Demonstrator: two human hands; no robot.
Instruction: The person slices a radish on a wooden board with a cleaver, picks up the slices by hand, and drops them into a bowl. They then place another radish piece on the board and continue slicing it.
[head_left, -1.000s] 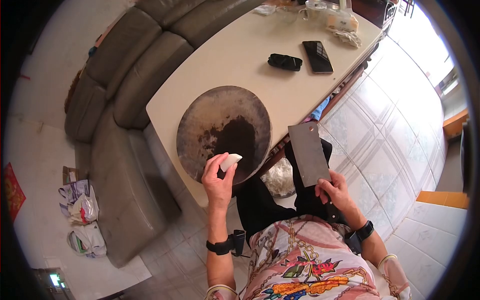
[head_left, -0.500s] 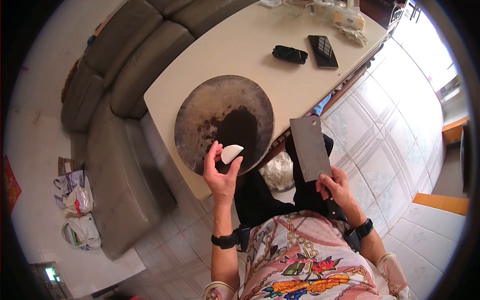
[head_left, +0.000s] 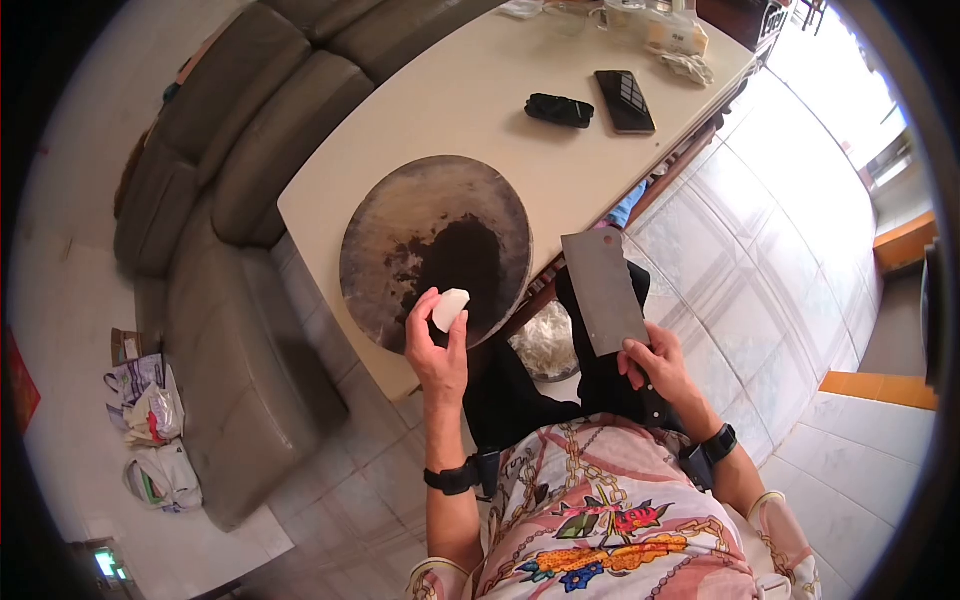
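Between the thumb and fingers of my left hand (head_left: 438,350) is a white piece (head_left: 451,310), held above the near edge of a round chopping board (head_left: 400,215). The board has a dark patch over its middle and lies on the cream table (head_left: 340,160). My right hand (head_left: 655,365) grips the dark handle of a cleaver (head_left: 607,290). Its broad grey blade points away from me, over my legs and right of the board, touching nothing that I can make out.
On the table lie a black case (head_left: 559,110), a phone (head_left: 626,101) and a tissue pack (head_left: 677,38). A bowl of whitish material (head_left: 545,342) sits low between my legs. A grey sofa (head_left: 240,350) is on the left, with bags (head_left: 160,470) beyond.
The white piece has turned in my left hand and shows a different face. The whole view has shifted slightly, and the cleaver remains in my right hand.
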